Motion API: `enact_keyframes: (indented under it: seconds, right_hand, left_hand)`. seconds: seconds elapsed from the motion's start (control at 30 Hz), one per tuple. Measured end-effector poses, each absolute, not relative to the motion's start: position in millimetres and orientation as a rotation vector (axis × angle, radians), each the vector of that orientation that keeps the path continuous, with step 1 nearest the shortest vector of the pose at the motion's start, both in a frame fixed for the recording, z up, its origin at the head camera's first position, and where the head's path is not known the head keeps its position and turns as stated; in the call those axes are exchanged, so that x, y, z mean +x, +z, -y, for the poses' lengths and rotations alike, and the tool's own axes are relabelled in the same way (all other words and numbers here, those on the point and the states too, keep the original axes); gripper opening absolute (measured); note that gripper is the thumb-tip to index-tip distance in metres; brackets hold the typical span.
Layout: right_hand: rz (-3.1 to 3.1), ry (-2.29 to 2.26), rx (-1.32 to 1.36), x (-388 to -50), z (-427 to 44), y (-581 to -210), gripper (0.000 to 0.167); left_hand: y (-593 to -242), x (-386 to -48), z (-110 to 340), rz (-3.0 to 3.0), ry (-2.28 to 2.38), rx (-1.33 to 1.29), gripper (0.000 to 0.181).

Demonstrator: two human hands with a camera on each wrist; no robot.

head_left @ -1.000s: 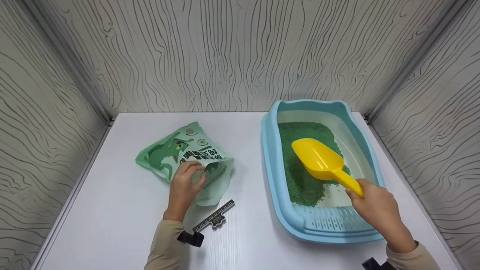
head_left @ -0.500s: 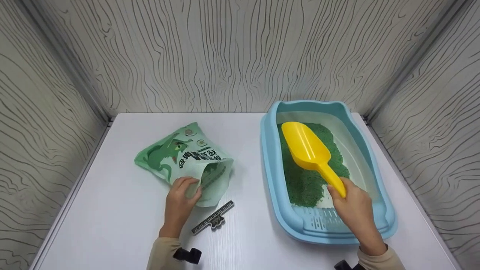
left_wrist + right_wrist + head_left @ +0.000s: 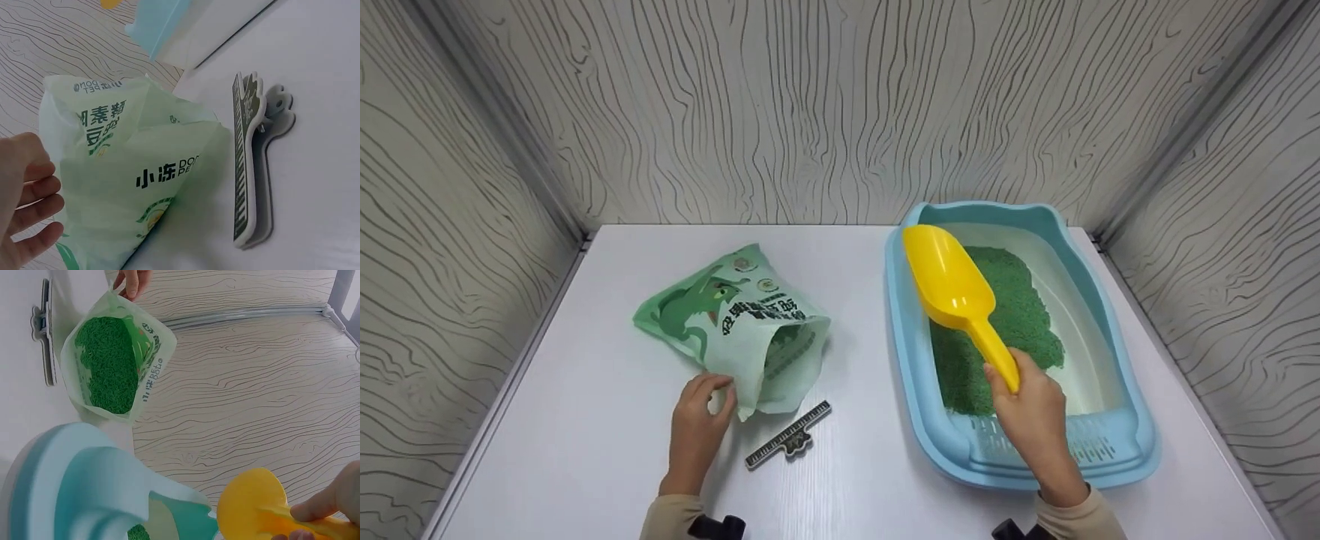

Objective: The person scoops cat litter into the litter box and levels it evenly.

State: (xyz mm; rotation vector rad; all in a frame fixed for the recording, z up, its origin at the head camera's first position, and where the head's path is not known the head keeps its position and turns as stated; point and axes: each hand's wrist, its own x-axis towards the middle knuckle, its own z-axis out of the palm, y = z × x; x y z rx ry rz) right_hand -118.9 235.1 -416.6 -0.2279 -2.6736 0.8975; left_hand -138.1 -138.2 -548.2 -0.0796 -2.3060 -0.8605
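Observation:
My right hand [image 3: 1031, 412] grips the handle of a yellow scoop [image 3: 949, 277], whose bowl is bare inside and hangs over the left side of a blue litter box [image 3: 904, 360]. Green cat litter [image 3: 1012, 300] covers much of the box floor. On the left, a pale green cat litter bag [image 3: 727, 315] lies with its mouth towards the box. My left hand [image 3: 697, 427] pinches the near edge of that mouth between thumb and fingers. Green pellets [image 3: 109, 365] show inside the bag in the right wrist view.
A dark and white bag clip [image 3: 789, 436] lies on the white table [image 3: 840, 495] in front of the bag. Wood-patterned panels [image 3: 840, 112] close off the back and both sides. The litter box has a slotted front ledge [image 3: 1091, 448].
The right hand has brought the scoop leftward and away from the body, towards the box's left wall. The left hand has moved nearer the body along the bag's mouth, which now gapes wider.

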Motion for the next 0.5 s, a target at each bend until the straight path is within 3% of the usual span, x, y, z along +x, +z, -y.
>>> enact_keyframes:
  seconds: [0.5]
  right_hand:
    - [2.634,1.014,-0.145,-121.7,-199.8,-432.2,0.036]
  left_hand:
    - [-556.7,-130.8,144.3,2.519,-1.11,0.292,0.009]
